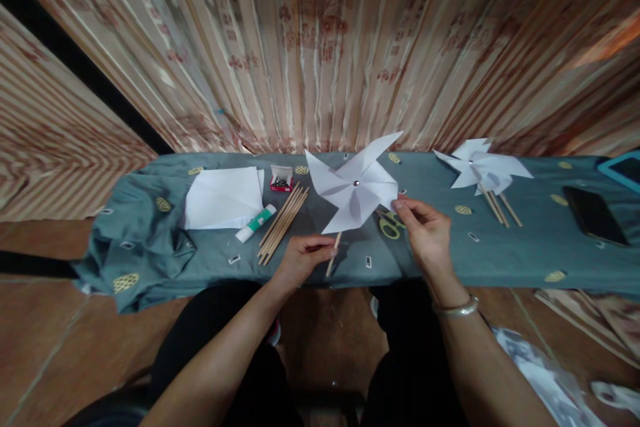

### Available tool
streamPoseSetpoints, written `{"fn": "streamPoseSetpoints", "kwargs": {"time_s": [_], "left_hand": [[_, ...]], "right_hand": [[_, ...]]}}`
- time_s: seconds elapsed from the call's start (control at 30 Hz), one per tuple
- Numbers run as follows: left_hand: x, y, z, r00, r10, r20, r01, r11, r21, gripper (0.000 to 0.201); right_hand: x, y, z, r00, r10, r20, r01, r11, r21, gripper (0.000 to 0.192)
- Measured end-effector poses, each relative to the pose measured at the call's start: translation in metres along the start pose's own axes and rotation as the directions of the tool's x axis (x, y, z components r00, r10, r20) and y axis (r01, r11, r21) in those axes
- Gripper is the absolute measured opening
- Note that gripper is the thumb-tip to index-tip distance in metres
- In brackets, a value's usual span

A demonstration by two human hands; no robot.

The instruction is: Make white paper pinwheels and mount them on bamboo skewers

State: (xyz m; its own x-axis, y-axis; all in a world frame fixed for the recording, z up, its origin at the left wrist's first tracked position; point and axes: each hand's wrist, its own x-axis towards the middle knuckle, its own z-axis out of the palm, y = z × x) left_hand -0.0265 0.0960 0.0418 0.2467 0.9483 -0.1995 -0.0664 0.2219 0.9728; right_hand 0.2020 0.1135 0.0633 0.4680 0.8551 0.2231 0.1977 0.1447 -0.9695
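A white paper pinwheel [367, 190] with a shiny pin at its centre stands over the middle of the cloth-covered table. Its thin wooden stick [332, 263] is pinched low down between the thumb and fingers of my left hand [307, 255]. My right hand [427, 230], with a silver bracelet at the wrist, has thumb and fingertips closed on the edge of the right-hand blade. Scissors [390, 227] with yellow-green handles lie behind the pinwheel, partly hidden by it and by my right hand.
Left of the pinwheel lie white paper sheets [225, 197], a glue stick [256, 223], several wooden sticks [283, 227] and a small red box of pins [281, 178]. To the right are other pinwheels [495, 170], a black phone [594, 215] and a blue-edged device [623, 167]. A curtain [325, 47] hangs behind.
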Motion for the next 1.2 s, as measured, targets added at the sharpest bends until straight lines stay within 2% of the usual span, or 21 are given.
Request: {"fn": "streamPoseSetpoints", "kwargs": {"time_s": [0.57, 0.83, 1.2], "left_hand": [[0.003, 0.003, 0.001, 0.996, -0.025, -0.090, 0.016, 0.995, -0.098, 0.028], [0.001, 0.007, 0.001, 0.995, 0.015, -0.098, -0.020, 0.999, -0.046, 0.023], [0.002, 0.008, 0.004, 0.995, 0.000, -0.096, -0.007, 0.998, -0.069, 0.022]], "right_hand": [[-0.019, -0.008, 0.016, 0.984, 0.113, 0.135, -0.119, 0.992, 0.036, 0.020], [-0.028, -0.015, 0.024, 0.969, 0.089, 0.232, -0.110, 0.991, 0.081, 0.019], [-0.038, -0.024, 0.036, 0.925, 0.189, 0.329, -0.250, 0.956, 0.153, 0.020]]}}
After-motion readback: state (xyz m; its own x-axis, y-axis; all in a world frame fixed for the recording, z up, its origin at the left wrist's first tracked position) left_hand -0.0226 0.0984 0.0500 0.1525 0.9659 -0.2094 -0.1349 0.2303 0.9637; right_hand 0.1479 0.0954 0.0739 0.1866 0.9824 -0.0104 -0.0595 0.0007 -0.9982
